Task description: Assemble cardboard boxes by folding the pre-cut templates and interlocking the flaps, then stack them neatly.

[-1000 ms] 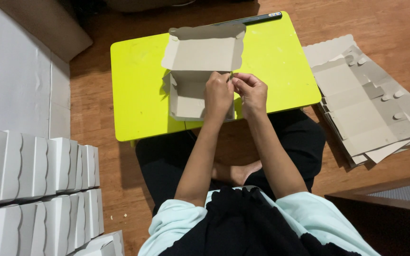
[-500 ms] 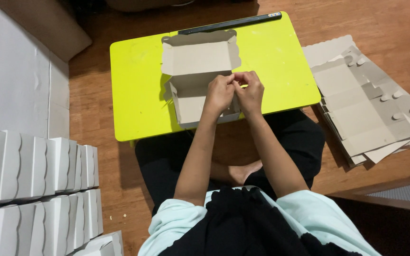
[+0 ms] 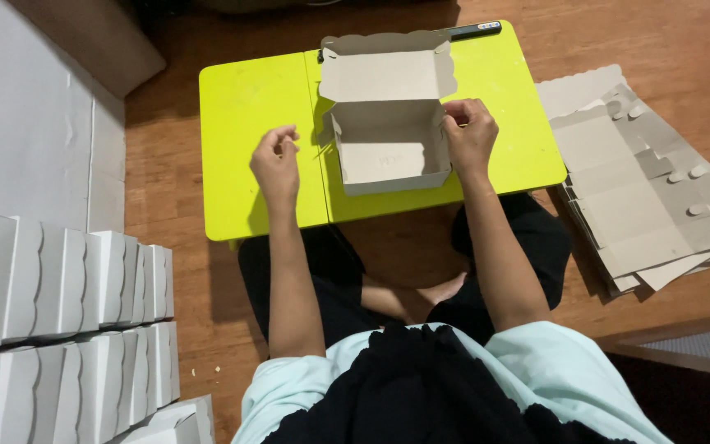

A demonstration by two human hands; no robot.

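- Your left hand (image 3: 275, 162) hangs loosely curled over the yellow table (image 3: 244, 123), holding nothing.
- Your right hand (image 3: 470, 134) pinches the right wall of the open cardboard box (image 3: 388, 123) in the table's middle.
- Squeeze too hard and that wall may bend.

The table (image 3: 265, 123) is a flat, bright yellow-green with no pattern. The box (image 3: 388, 140) on it is plain grey-brown card inside, its lid edge cut in scallops. The flat blanks (image 3: 643, 189) to the right are the same dull grey-brown, a few edges paler. The stacked boxes (image 3: 59, 288) on the left are white with wavy edges. The floor (image 3: 667, 41) is reddish-brown wood with faint grain. A dark pen (image 3: 474, 30) lies along the table's far edge. The person wears a pale mint top (image 3: 552, 362) and black trousers (image 3: 527, 230)
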